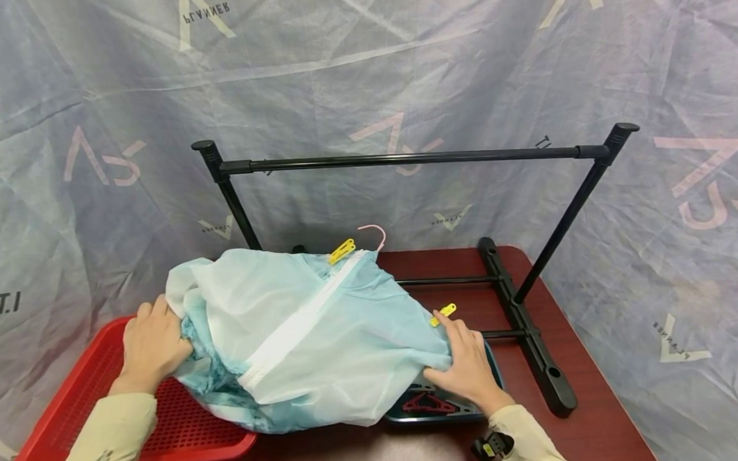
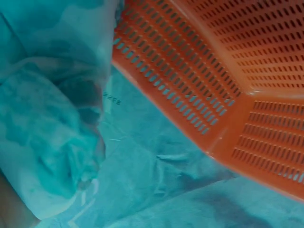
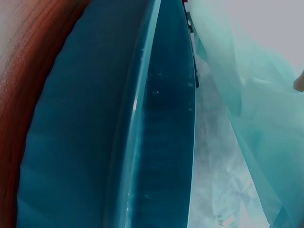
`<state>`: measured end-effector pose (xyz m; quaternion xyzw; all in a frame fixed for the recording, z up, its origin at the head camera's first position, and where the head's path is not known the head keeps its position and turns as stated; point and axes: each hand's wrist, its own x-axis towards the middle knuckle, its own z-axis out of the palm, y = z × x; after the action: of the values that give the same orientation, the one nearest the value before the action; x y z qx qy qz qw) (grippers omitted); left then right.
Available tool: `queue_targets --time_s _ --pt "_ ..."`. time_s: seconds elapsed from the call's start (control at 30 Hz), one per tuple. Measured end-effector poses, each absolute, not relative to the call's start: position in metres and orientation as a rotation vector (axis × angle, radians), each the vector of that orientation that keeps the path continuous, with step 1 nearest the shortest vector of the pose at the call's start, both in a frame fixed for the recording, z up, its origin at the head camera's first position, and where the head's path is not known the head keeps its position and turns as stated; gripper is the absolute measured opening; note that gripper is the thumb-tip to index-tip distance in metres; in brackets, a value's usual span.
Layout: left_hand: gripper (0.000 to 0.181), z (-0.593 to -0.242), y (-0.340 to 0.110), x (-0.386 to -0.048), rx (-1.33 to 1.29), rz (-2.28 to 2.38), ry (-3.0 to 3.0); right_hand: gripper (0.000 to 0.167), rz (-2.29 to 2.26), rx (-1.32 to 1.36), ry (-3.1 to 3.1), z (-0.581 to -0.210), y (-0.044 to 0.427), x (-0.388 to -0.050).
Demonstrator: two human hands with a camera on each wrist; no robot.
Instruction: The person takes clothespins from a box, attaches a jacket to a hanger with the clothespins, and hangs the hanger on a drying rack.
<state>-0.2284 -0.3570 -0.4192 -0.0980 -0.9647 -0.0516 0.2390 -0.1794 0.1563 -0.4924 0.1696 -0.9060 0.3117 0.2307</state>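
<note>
A pale blue and white tie-dyed zip jacket (image 1: 349, 322) spreads between my hands on a hanger (image 1: 378, 235), whose pink hook sticks out at the collar. One yellow clothespin (image 1: 341, 251) is at the collar and another yellow clothespin (image 1: 444, 314) at the right shoulder. My left hand (image 1: 152, 345) grips the bunched left side of the jacket above the red basket (image 1: 42, 442). On the right, my right hand (image 1: 466, 364) holds the jacket's edge between thumb and fingers, just below the second clothespin. In the left wrist view, folds of the jacket (image 2: 47, 128) hide most of the fingers.
Behind the jacket stands a black rack (image 1: 403, 159) with a high crossbar and a floor-level foot (image 1: 531, 340) at right. Partly covered by the jacket, a blue-rimmed tray (image 1: 497, 370) holds a dark red clip-like piece (image 1: 425, 403). The reddish-brown table (image 1: 597, 399) carries everything.
</note>
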Motion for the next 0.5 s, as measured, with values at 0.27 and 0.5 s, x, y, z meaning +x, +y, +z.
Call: queue_targets --time_s 0.27,0.5 --pt "0.027 -0.409 -0.341 -0.229 -0.304 -0.117 -2.594 0.091 0.86 0.441 -2.482 -0.495 0.162 -0.179" --pt "0.03 -0.405 -0.331 -0.23 -0.347 -0.118 -2.532 0.092 0.843 0.409 -2.484 -0.496 0.167 -0.178"
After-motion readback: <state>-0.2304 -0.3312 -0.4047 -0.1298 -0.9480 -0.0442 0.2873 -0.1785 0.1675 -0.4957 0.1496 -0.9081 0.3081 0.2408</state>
